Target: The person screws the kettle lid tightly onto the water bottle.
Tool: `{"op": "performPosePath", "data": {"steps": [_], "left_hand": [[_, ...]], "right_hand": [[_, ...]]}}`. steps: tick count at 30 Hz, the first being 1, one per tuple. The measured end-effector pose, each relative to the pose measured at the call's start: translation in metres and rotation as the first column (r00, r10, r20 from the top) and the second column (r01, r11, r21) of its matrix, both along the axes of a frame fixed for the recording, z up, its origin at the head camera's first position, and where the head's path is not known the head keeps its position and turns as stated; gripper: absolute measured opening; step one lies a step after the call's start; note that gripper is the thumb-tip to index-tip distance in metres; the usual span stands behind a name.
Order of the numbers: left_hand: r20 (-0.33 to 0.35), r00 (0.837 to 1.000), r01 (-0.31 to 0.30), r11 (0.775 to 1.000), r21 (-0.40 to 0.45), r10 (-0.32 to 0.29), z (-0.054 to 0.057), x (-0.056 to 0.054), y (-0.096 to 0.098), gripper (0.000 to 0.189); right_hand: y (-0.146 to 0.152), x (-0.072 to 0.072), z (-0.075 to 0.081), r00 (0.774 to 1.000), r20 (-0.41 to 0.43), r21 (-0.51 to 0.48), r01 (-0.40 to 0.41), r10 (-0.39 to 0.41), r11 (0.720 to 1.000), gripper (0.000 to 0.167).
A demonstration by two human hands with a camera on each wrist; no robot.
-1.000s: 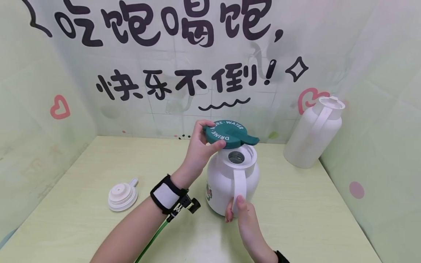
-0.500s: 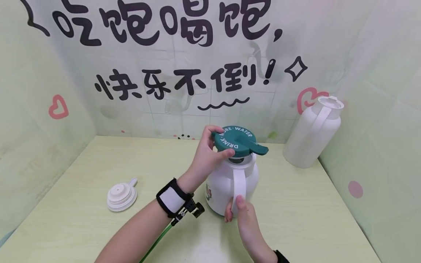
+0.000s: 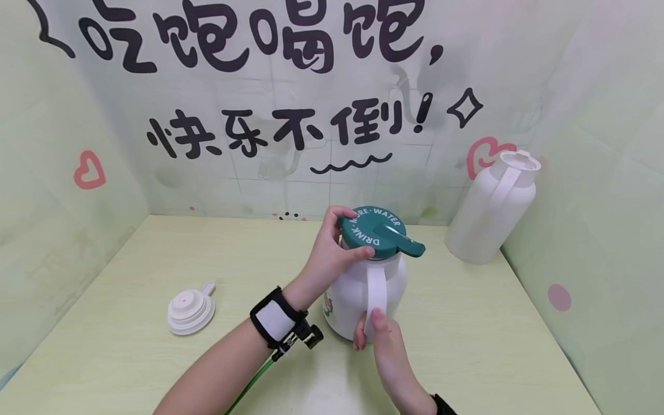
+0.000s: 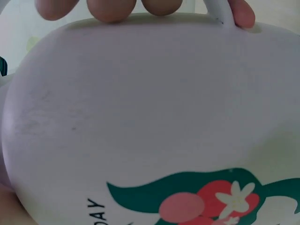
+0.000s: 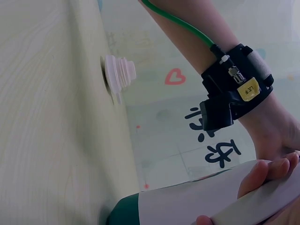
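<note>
A white thermos jug (image 3: 349, 305) with a green base stands on the table, its handle (image 3: 377, 282) facing me. My right hand (image 3: 389, 351) grips the lower part of that handle, thumb on its outer face. On the jug's mouth sits a round green lid (image 3: 365, 233) lettered in white, its lever pointing right. My left hand (image 3: 332, 248) holds the lid by its left side, thumb at the front edge and fingers behind. In the left wrist view the jug's wall (image 4: 140, 108) fills most of the frame, with a printed flower (image 4: 234, 199) low down and fingers at the top.
A white stepped stopper (image 3: 189, 311) with a small tab lies at the left of the table. At the back right, near the side wall, stands a taller white jug (image 3: 487, 216). Printed fabric walls (image 3: 233, 190) enclose the table's back and sides.
My left hand has brought the green lid right and down onto the jug's mouth, covering the opening seen earlier. My right hand has stayed on the handle.
</note>
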State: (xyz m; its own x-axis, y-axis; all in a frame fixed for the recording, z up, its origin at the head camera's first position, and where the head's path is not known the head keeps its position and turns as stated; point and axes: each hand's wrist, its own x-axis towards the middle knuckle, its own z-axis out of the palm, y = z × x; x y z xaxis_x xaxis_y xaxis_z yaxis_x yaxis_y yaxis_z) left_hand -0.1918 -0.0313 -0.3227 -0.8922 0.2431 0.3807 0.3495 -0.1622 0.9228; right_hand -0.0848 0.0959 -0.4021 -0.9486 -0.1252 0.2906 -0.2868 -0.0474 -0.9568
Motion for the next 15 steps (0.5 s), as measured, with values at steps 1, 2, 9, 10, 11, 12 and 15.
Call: {"op": "performPosePath", "data": {"steps": [1, 2, 9, 10, 11, 12, 15], "left_hand": [[-0.001, 1.000, 0.001, 1.000, -0.001, -0.001, -0.0005, 0.0001, -0.0001, 0.099], [-0.004, 1.000, 0.001, 1.000, -0.002, -0.001, -0.0009, 0.0001, -0.0001, 0.099], [-0.013, 1.000, 0.000, 1.000, -0.018, 0.000, -0.0030, -0.0015, -0.0003, 0.100], [-0.013, 1.000, -0.003, 1.000, -0.025, 0.003, -0.0031, -0.0015, -0.0006, 0.099], [-0.011, 1.000, -0.004, 0.999, -0.034, 0.004, -0.0033, -0.0015, -0.0009, 0.099], [-0.011, 1.000, -0.005, 0.999, -0.042, 0.005, -0.0033, -0.0014, -0.0012, 0.099], [-0.013, 1.000, -0.006, 0.998, -0.056, 0.005, -0.0031, -0.0015, -0.0018, 0.098]], "right_hand": [[-0.0001, 0.0000, 0.0002, 1.000, 0.001, 0.000, 0.000, 0.000, 1.000, 0.060], [-0.0002, 0.0000, 0.0003, 1.000, 0.001, 0.001, -0.001, 0.001, 1.000, 0.061], [-0.0004, 0.0002, 0.0005, 1.000, -0.015, 0.004, 0.001, -0.001, 1.000, 0.061], [-0.0004, 0.0002, 0.0005, 1.000, -0.016, 0.005, 0.000, 0.000, 1.000, 0.061], [-0.0005, 0.0001, 0.0005, 1.000, -0.018, 0.006, 0.001, 0.000, 1.000, 0.061], [-0.0005, 0.0001, 0.0005, 1.000, -0.019, 0.007, 0.001, -0.001, 1.000, 0.061], [-0.0007, 0.0000, 0.0011, 1.000, -0.016, 0.012, 0.004, -0.004, 1.000, 0.061]]}}
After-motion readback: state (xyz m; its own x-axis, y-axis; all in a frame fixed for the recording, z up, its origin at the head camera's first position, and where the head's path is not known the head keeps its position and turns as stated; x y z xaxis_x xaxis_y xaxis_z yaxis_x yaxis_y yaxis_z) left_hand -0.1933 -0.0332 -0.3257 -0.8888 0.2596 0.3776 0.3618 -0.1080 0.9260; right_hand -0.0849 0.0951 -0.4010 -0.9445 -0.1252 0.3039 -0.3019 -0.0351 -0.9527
